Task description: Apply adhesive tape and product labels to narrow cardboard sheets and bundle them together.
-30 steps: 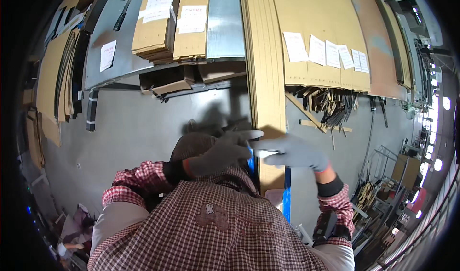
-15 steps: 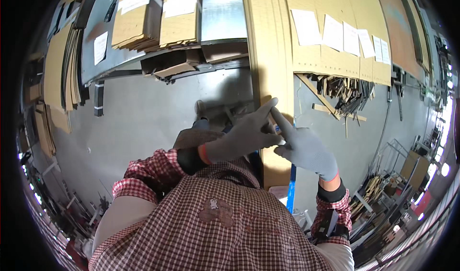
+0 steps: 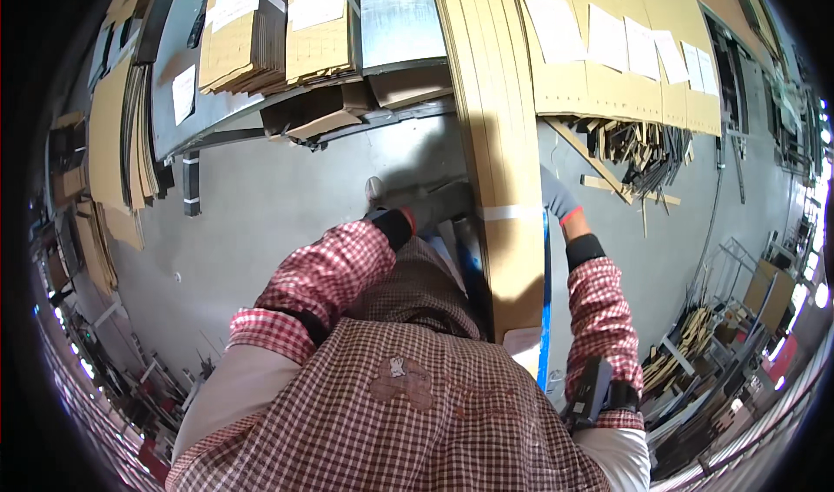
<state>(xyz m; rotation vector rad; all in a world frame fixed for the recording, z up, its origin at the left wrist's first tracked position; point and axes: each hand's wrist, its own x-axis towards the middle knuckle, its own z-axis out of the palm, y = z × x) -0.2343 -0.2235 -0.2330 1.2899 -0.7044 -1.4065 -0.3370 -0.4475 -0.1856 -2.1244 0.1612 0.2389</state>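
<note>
A long, narrow stack of brown cardboard strips [image 3: 512, 275] runs away from me, with a pale band [image 3: 508, 213] across it. My left hand [image 3: 439, 203], in a grey glove, is low against the stack's left side, in deep shadow. Its fingers do not show clearly. On the opposite side is my right hand [image 3: 560, 198], also gloved in grey, reaching down along the right edge. Its fingertips are hidden beside or beneath the cardboard. I cannot tell whether either hand grips the stack.
Flat cardboard bundles [image 3: 317, 36] with paper sheets lie on a metal table [image 3: 402, 18] at the far left. Wide cardboard sheets [image 3: 617, 88] are at the far right, above a heap of thin offcuts [image 3: 643, 153]. A blue edge [image 3: 545, 318] runs under the stack's right side.
My hands were together above the stack, index fingers touching. They have parted and moved down to either side of it, uncovering the pale band.
</note>
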